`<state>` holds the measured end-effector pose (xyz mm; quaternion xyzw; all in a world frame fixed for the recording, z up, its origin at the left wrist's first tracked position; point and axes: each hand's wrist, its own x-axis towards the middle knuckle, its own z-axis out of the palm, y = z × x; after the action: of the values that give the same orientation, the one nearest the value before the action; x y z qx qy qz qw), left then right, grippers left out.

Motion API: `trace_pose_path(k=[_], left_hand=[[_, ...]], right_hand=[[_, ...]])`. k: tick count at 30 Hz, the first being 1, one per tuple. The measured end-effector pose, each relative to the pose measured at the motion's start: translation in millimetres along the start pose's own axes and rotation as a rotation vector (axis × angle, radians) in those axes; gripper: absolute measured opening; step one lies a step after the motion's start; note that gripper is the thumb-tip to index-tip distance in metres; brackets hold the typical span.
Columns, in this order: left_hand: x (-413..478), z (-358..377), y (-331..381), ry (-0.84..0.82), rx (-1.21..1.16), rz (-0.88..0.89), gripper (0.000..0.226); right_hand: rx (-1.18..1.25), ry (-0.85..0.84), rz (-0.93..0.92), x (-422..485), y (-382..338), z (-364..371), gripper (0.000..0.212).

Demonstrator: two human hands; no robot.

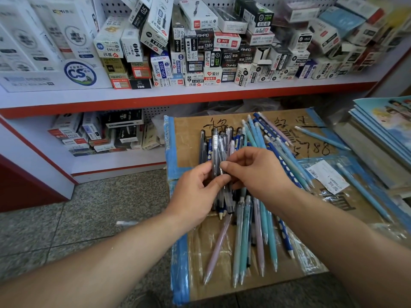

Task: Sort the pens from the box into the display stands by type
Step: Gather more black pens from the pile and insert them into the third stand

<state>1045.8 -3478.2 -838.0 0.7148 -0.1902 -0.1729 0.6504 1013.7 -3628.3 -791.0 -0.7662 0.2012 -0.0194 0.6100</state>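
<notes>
A: Left hand (195, 192), holding what?
B: It grips a bundle (223, 144) of dark pens. The right hand (255, 172) pinches the same bundle from the other side.
A: Which way do they lie?
B: Lengthwise away from the person, tips nearest, over loose pens (244, 236) on the box (189, 138). A stocked shelf (178, 94) is beyond.

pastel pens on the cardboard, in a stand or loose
Loose: the pastel pens lie flat, fanned across the taped cardboard, in no stand.
</notes>
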Motion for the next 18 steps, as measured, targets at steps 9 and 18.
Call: trace_pose_path(k=[9, 18], left_hand=[[-0.3, 1.9, 2.3, 0.0, 0.016, -0.007, 0.024], [-1.2, 2.2, 3.0, 0.002, 0.076, 0.014, 0.027]], right_hand=[[0.029, -0.048, 0.006, -4.0, 0.0, -6.2, 0.008], [-0.003, -0.033, 0.007, -6.4, 1.4, -6.9, 0.011]])
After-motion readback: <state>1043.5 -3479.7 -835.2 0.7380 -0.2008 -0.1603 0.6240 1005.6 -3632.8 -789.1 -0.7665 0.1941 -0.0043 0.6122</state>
